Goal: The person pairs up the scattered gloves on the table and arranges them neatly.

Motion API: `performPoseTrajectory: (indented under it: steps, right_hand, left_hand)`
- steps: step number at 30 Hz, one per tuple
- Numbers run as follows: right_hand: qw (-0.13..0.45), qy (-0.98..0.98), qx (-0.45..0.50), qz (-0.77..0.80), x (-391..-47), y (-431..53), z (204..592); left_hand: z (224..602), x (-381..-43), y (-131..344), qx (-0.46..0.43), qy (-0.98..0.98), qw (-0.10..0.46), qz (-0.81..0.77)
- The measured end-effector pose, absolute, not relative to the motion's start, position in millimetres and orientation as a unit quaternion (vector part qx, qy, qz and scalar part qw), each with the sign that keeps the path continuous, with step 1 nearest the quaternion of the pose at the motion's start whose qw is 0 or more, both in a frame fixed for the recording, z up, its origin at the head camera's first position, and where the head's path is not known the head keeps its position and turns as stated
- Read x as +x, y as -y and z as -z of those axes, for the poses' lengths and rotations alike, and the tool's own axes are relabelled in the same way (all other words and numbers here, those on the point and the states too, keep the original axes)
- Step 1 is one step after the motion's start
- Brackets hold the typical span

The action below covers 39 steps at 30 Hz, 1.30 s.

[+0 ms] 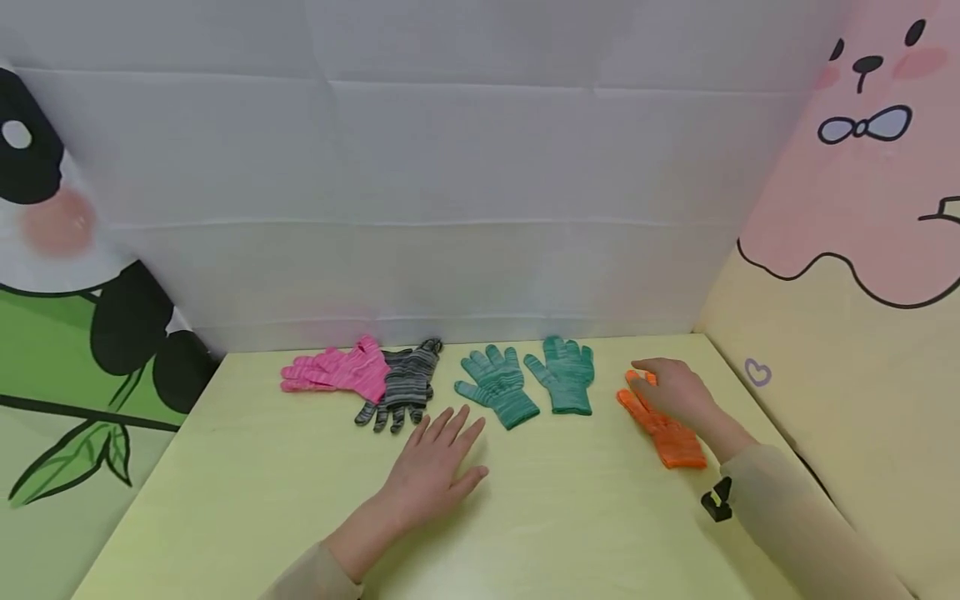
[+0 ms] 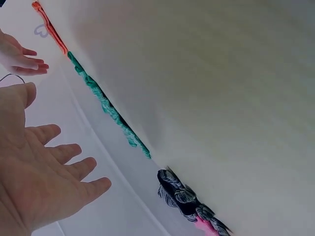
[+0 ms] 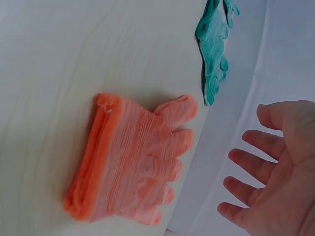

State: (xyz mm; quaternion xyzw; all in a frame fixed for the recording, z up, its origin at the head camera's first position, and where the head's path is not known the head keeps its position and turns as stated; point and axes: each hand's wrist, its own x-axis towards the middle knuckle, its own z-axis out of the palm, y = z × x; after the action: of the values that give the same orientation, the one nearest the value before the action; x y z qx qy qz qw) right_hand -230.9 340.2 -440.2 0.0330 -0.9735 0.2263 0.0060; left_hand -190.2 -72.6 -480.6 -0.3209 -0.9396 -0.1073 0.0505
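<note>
My left hand (image 1: 427,471) hovers over the table with its fingers spread, holding nothing, just in front of the grey-and-black striped gloves (image 1: 408,379). In the left wrist view, that hand (image 2: 47,172) shows its palm and straight fingers. On the right, my right hand (image 1: 675,390) is above the orange knitted gloves (image 1: 678,442) and partly covers them in the head view. The right wrist view shows this hand (image 3: 280,167) apart from the orange gloves (image 3: 142,157), fingers loosely extended. Layered cuffs suggest one orange glove lies on another.
Two teal gloves lie side by side mid-table, one on the left (image 1: 498,383) and one on the right (image 1: 566,375). Pink gloves (image 1: 337,368) overlap the striped ones. A white sheet (image 1: 480,208) closes the table's back; a printed panel (image 1: 847,350) borders its right.
</note>
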Motion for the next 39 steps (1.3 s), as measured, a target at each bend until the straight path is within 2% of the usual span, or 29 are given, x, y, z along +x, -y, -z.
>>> performPoseTrajectory:
  steps: [9,19,29,39]
  right_hand:
    - [-0.038,0.986,0.02,-0.161,-261,-309,446]
    - [-0.071,0.991,-0.017,-0.114,-283,-293,450]
    - [-0.056,0.992,-0.025,-0.107,-289,-277,459]
    - [-0.069,0.992,-0.058,-0.085,-290,-270,468]
  left_hand:
    - [465,-209,64,-0.339,0.933,0.009,0.121]
    - [457,-229,58,-0.359,0.931,-0.024,0.061]
    - [459,-231,54,-0.363,0.929,-0.035,0.064]
    - [462,-233,49,-0.343,0.934,-0.028,0.093]
